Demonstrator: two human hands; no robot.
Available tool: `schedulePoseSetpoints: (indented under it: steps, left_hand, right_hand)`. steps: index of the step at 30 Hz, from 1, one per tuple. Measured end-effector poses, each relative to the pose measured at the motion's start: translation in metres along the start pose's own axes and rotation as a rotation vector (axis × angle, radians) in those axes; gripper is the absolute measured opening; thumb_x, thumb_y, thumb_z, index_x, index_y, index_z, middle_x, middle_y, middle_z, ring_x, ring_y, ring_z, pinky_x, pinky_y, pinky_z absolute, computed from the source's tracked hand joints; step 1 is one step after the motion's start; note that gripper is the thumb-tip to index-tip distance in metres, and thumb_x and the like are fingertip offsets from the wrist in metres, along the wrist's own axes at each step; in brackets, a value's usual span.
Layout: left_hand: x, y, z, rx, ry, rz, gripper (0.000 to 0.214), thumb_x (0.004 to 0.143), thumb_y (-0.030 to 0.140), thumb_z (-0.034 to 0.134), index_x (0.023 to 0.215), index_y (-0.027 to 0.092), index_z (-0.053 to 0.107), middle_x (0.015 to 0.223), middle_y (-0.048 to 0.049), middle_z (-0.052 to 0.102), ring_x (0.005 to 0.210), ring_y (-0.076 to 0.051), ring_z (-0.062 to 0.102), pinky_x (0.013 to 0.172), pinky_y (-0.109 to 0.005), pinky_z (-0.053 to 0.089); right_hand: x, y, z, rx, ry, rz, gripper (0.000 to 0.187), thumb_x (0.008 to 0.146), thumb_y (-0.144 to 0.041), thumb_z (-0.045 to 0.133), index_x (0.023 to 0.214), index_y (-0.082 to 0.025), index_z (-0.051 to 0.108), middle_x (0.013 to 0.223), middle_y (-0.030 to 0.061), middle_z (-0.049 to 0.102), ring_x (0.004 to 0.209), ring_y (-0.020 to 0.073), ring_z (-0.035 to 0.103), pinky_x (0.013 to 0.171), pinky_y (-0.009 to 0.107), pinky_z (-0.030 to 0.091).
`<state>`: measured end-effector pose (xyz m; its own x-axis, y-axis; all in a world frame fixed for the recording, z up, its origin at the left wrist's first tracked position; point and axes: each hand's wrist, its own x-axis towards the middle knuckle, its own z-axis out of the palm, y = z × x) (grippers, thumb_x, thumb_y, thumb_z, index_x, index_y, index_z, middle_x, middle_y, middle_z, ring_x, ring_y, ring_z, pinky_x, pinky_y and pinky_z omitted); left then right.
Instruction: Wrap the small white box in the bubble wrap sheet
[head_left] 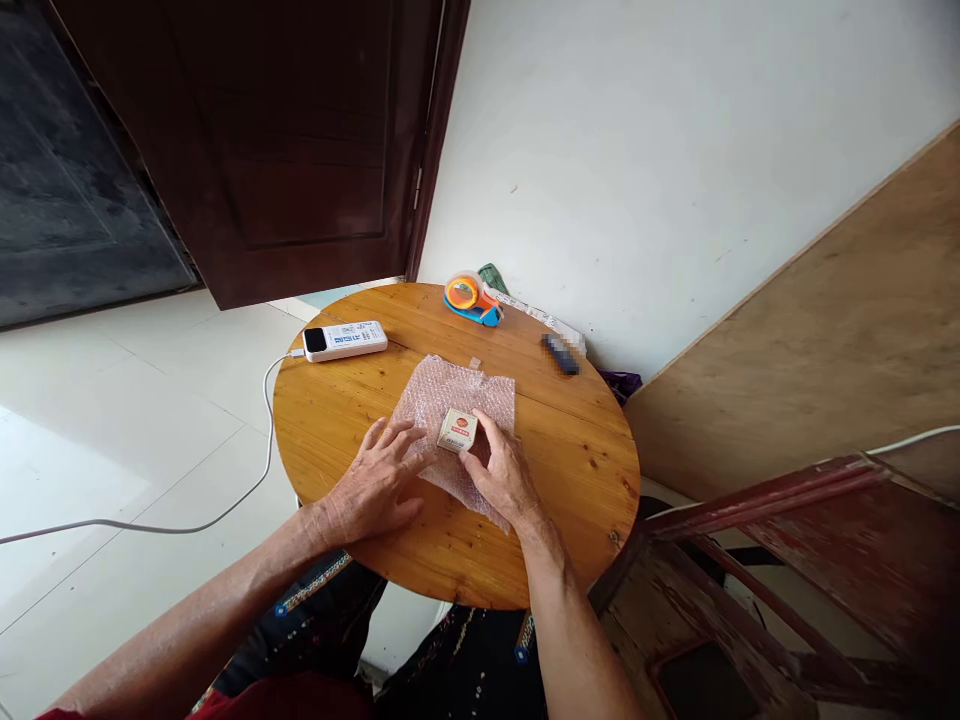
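A sheet of bubble wrap [450,395] lies on a round wooden table [577,450]. A small square box [457,430] with a red label sits on the wrap near its front. My left hand [379,480] rests flat on the wrap's left edge, fingers spread, just left of the box. My right hand [501,470] lies over the wrap's right front part, its fingertips touching the box's right side.
A white power bank [345,340] with a cable [266,400] running off the table lies at the back left. An orange tape dispenser [469,297] and a small dark object [561,354] sit at the back. A dark wooden chair [757,580] stands at right, a door [285,140] behind.
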<state>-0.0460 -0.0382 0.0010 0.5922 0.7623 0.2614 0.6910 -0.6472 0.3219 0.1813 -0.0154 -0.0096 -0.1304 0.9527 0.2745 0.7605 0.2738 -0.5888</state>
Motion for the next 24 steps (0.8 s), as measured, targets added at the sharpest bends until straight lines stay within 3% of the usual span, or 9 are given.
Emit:
schedulePoseSetpoints:
  steps: [5, 9, 15, 19, 22, 24]
  left_hand:
    - [0.012, 0.003, 0.004, -0.01, 0.051, 0.03, 0.027, 0.079, 0.017, 0.065, 0.104, 0.024, 0.073, 0.138, -0.0103, 0.055, 0.136, -0.034, 0.041, 0.116, -0.059, 0.027]
    - [0.02, 0.005, 0.007, -0.014, 0.1, 0.051, 0.022, 0.082, 0.022, 0.068, 0.103, 0.025, 0.072, 0.14, -0.0105, 0.053, 0.135, -0.033, 0.042, 0.115, -0.058, 0.03]
    - [0.029, 0.004, 0.009, -0.102, 0.17, 0.072, 0.011, 0.081, 0.012, 0.064, 0.084, 0.02, 0.07, 0.136, -0.0101, 0.056, 0.131, -0.03, 0.048, 0.112, -0.053, 0.035]
    - [0.037, 0.002, 0.007, -0.21, 0.167, -0.017, 0.014, 0.075, 0.008, 0.066, 0.082, 0.02, 0.067, 0.132, -0.0094, 0.06, 0.12, -0.027, 0.057, 0.103, -0.047, 0.045]
    - [0.047, 0.003, 0.002, -0.234, 0.159, -0.064, 0.006, 0.078, 0.014, 0.067, 0.08, 0.019, 0.067, 0.129, -0.0103, 0.062, 0.118, -0.028, 0.059, 0.102, -0.048, 0.046]
    - [0.054, 0.004, -0.002, -0.253, 0.136, -0.065, 0.002, 0.08, 0.019, 0.068, 0.078, 0.018, 0.067, 0.129, -0.0113, 0.063, 0.119, -0.03, 0.059, 0.103, -0.048, 0.046]
  right_hand:
    - [0.001, 0.003, -0.001, 0.155, 0.013, 0.037, 0.063, 0.077, -0.024, 0.06, 0.139, -0.019, 0.048, 0.132, 0.0129, 0.063, 0.124, 0.0295, 0.057, 0.108, 0.05, 0.042]
    - [0.002, 0.006, 0.0, 0.262, -0.009, 0.084, 0.063, 0.078, -0.024, 0.06, 0.139, -0.019, 0.048, 0.132, 0.0126, 0.063, 0.123, 0.0267, 0.058, 0.107, 0.046, 0.044]
    - [0.005, 0.003, -0.004, 0.223, -0.036, 0.09, 0.055, 0.078, -0.021, 0.063, 0.132, -0.023, 0.055, 0.124, 0.0093, 0.068, 0.116, 0.0259, 0.063, 0.103, 0.045, 0.047]
    - [0.012, -0.005, -0.011, 0.189, -0.114, 0.114, 0.052, 0.079, -0.019, 0.064, 0.13, -0.025, 0.057, 0.118, 0.0071, 0.071, 0.11, 0.0256, 0.065, 0.098, 0.044, 0.049]
    - [0.013, -0.004, -0.024, 0.246, -0.205, 0.109, 0.053, 0.083, -0.03, 0.065, 0.134, -0.024, 0.054, 0.129, 0.0093, 0.066, 0.12, 0.0265, 0.061, 0.104, 0.045, 0.046]
    - [0.009, -0.001, -0.038, 0.312, -0.219, 0.12, 0.058, 0.085, -0.043, 0.065, 0.138, -0.025, 0.05, 0.142, 0.0105, 0.056, 0.133, 0.0275, 0.051, 0.111, 0.047, 0.04]
